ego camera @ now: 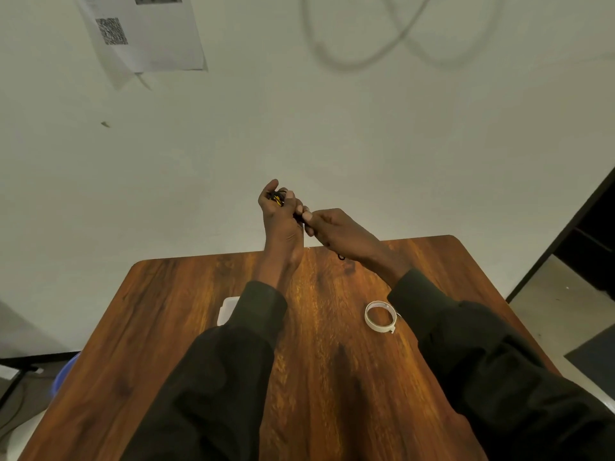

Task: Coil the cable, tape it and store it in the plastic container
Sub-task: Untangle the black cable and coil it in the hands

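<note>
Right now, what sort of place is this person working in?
Probably a plain office or workroom: a brown wooden table against a bare white wall, a printed paper sheet with a QR code stuck to it, and a white tape roll on the tabletop.

Both arms reach forward, raised. The left grip (278,211) points fingers up, curled closed; the right grip (336,229) pinches just beside it, touching.

A wooden tabletop (186,311) with rounded far corners carries the things. A roll of white tape (380,317) lies flat on its right half. A white plastic container (227,309) sits left of centre, mostly hidden under a dark sleeve.
</note>
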